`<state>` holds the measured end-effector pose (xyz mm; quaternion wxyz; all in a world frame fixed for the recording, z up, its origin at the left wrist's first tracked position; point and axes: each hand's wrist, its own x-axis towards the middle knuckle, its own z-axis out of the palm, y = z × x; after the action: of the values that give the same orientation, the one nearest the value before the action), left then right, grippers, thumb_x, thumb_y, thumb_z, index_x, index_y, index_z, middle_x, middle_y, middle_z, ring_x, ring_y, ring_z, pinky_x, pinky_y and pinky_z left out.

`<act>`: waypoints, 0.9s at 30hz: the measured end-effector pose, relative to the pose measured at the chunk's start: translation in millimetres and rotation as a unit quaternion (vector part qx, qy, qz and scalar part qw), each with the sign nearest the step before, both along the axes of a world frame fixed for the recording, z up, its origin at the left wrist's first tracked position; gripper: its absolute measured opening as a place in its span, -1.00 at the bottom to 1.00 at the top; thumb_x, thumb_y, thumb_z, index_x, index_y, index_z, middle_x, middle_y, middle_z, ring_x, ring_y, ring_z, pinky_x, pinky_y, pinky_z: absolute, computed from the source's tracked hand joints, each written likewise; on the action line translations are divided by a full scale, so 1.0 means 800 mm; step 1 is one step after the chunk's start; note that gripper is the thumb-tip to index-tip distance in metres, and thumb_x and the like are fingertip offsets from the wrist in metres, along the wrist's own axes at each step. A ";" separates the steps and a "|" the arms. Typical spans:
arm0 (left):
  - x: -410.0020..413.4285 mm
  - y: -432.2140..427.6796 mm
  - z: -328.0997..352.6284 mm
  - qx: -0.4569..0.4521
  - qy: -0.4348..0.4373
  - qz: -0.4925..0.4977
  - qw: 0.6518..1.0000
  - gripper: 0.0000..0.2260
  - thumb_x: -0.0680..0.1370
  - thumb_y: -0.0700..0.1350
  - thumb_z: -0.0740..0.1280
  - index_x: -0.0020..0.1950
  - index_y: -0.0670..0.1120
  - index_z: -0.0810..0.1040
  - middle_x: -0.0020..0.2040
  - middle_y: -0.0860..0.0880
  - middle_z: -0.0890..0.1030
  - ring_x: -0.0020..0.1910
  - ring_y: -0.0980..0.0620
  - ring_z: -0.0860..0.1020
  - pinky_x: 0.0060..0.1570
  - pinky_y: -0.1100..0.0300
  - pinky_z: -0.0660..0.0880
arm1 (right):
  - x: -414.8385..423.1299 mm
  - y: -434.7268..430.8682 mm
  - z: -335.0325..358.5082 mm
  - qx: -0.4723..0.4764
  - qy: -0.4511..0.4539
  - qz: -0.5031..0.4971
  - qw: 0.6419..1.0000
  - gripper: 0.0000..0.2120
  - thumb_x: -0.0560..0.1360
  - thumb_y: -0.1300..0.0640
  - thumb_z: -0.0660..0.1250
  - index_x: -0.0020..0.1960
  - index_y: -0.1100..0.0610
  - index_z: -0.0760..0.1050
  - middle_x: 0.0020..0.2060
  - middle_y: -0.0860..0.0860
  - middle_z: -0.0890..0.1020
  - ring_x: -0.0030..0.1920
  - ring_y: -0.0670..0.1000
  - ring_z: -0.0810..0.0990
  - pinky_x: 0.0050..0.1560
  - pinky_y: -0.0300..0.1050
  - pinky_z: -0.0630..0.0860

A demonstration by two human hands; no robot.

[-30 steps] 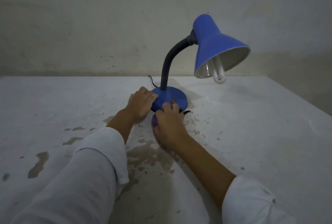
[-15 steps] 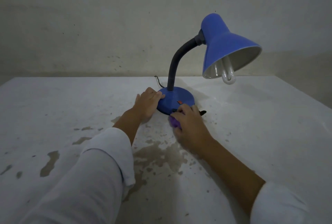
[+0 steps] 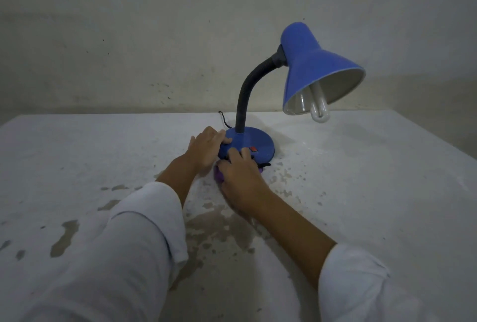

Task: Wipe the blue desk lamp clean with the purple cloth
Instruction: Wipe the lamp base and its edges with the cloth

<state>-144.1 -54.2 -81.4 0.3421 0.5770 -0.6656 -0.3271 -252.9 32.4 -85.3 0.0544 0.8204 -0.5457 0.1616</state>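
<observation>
The blue desk lamp (image 3: 312, 63) stands on the white table (image 3: 361, 192), with a black bendy neck (image 3: 245, 92), a round blue base (image 3: 254, 139) bearing a red switch, and its shade tilted to the right over a white bulb. My left hand (image 3: 205, 149) rests flat on the left edge of the base. My right hand (image 3: 241, 179) presses the purple cloth (image 3: 219, 174) against the base's front edge; only small bits of the cloth show beneath the fingers.
A black cord (image 3: 224, 120) runs off behind the base. The tabletop has worn patches and damp stains (image 3: 214, 221) in front of me. A bare wall (image 3: 154, 38) stands close behind the table.
My right hand with the cloth slid from the right front of the base back to the left, along the front edge. My left hand stayed on the base.
</observation>
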 end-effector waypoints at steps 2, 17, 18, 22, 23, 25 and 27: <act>-0.002 0.007 0.005 0.022 0.010 0.001 1.000 -0.61 0.64 0.01 -0.04 -0.13 0.08 0.56 0.03 0.00 0.39 0.21 -0.06 0.39 0.45 -0.17 0.02 | -0.005 0.002 0.004 0.042 -0.045 0.029 0.998 -0.63 0.47 0.19 0.27 0.27 0.19 0.41 0.24 0.16 0.38 0.17 0.19 0.30 0.15 0.09 0.36; 0.047 0.120 0.001 -0.017 0.207 -0.051 0.977 -0.68 0.54 0.16 0.09 0.06 0.03 0.53 0.09 -0.12 0.57 0.12 -0.12 0.52 0.19 -0.04 0.46 | -0.006 0.047 0.026 0.156 -0.482 0.061 0.860 -0.70 0.47 0.24 0.31 0.18 0.11 0.37 0.05 -0.03 0.46 -0.03 -0.12 0.49 -0.10 -0.37 0.48; 0.046 0.124 0.002 -0.009 0.215 -0.051 0.975 -0.74 0.56 0.13 0.11 0.06 0.07 0.51 0.10 -0.10 0.57 0.14 -0.10 0.52 0.20 -0.02 0.47 | -0.006 0.049 0.028 0.172 -0.504 0.060 0.845 -0.71 0.49 0.23 0.29 0.19 0.11 0.36 0.04 -0.04 0.46 -0.05 -0.14 0.49 -0.12 -0.37 0.49; 0.044 0.133 0.003 0.021 0.252 -0.034 0.967 -0.69 0.56 0.03 0.22 0.25 -0.06 0.46 0.20 -0.15 0.54 0.18 -0.09 0.53 0.20 0.02 0.51 | -0.003 0.053 0.029 0.202 -0.568 0.039 0.797 -0.73 0.52 0.16 0.27 0.21 0.09 0.36 0.08 0.03 0.51 0.01 -0.04 0.54 -0.01 -0.21 0.56; 0.043 0.134 0.003 0.029 0.253 -0.025 0.967 -0.63 0.54 0.05 0.25 0.28 -0.08 0.44 0.21 -0.15 0.54 0.18 -0.09 0.54 0.22 -0.02 0.50 | -0.003 0.054 0.028 0.210 -0.582 0.031 0.785 -0.73 0.52 0.14 0.27 0.21 0.08 0.36 0.09 0.05 0.52 0.04 0.00 0.56 0.03 -0.12 0.58; 0.042 0.136 0.001 0.034 0.248 -0.007 0.968 -0.58 0.51 0.11 0.28 0.29 -0.08 0.43 0.19 -0.14 0.56 0.17 -0.09 0.55 0.23 -0.06 0.51 | -0.002 0.053 0.028 0.220 -0.591 0.021 0.776 -0.74 0.52 0.10 0.27 0.20 0.06 0.36 0.09 0.06 0.52 0.06 0.05 0.57 0.06 -0.05 0.59; 0.038 0.138 0.001 0.031 0.240 0.016 0.970 -0.58 0.50 0.13 0.28 0.27 -0.07 0.44 0.17 -0.13 0.57 0.14 -0.08 0.56 0.20 -0.07 0.52 | -0.005 0.052 0.030 0.227 -0.573 0.020 0.787 -0.76 0.54 0.07 0.24 0.19 0.05 0.34 0.01 -0.01 0.51 0.01 -0.01 0.56 -0.05 -0.17 0.59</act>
<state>-113.9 56.2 -80.5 0.4786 0.5031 -0.5441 -0.4709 -256.6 74.1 -61.5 -0.4592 0.5764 -0.4812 0.4748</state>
